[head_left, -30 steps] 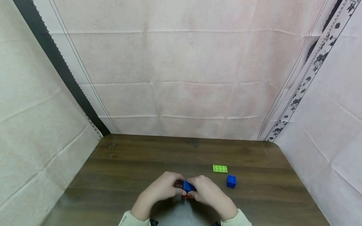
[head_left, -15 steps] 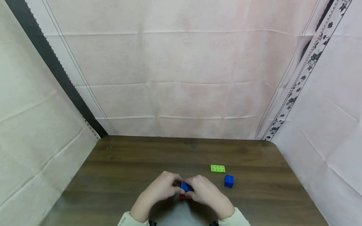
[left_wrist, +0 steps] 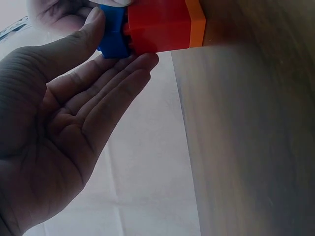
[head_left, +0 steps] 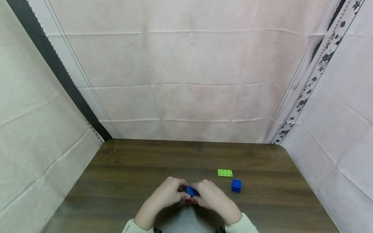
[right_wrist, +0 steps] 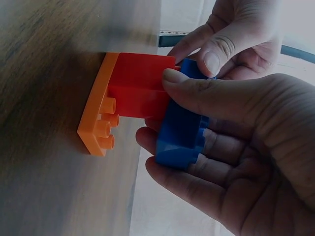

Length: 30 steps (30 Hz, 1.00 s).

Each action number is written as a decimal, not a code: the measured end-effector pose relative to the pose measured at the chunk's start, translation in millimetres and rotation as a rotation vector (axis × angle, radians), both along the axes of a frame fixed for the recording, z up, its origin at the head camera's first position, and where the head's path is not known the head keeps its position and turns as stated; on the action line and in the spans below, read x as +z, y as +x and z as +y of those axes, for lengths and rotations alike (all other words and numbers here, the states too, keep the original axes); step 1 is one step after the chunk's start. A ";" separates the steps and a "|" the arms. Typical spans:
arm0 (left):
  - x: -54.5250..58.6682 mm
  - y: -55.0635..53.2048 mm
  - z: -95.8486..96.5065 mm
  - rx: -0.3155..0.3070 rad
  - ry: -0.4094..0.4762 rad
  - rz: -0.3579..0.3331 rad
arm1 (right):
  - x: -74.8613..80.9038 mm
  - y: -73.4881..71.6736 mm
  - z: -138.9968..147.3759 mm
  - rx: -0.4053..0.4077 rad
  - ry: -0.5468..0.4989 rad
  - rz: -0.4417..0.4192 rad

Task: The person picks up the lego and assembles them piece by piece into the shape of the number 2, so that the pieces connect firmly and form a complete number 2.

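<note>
An orange studded brick (right_wrist: 93, 118) stands on the wooden table, with a red brick (right_wrist: 140, 73) on part of it. Over the red brick sits a blue brick (right_wrist: 177, 128), slightly askew; a narrow gap with red studs shows between them in the left wrist view. My left hand (head_left: 172, 191) pinches one end of the blue brick, its thumb on the near side and fingers behind. From the other end my right hand (head_left: 211, 196) pinches the same brick, thumb tip near the seam with the red one. In the head view the hands hide most of the stack.
A light green flat brick (head_left: 225, 172) lies on the table (head_left: 131, 168) beyond the right hand. Nearer and to its right stands another blue brick (head_left: 236, 185). Pale cloth (head_left: 186, 81) hangs behind the table and at both sides.
The blue brick between the hands has turned a little and sits more angled than a second ago. Both hands keep their hold. The head view has shifted slightly.
</note>
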<state>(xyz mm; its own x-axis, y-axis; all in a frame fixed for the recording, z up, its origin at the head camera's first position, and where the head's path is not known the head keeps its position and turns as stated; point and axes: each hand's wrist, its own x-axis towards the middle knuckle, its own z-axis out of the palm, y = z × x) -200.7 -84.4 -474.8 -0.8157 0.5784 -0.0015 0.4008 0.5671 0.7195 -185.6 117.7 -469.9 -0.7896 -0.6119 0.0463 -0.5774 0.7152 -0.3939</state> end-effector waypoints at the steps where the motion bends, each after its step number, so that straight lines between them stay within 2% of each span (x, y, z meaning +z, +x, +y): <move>1: 0.1 0.1 -0.1 0.003 0.000 -0.002 | -0.2 -0.2 -0.1 0.000 0.001 0.002; 20: 3.3 5.8 1.3 0.031 -0.009 -0.001 | 0.4 1.5 -1.8 -0.006 0.021 0.011; 30: 0.2 3.5 0.7 0.035 -0.005 0.010 | 1.4 1.1 -3.0 -0.008 0.027 0.015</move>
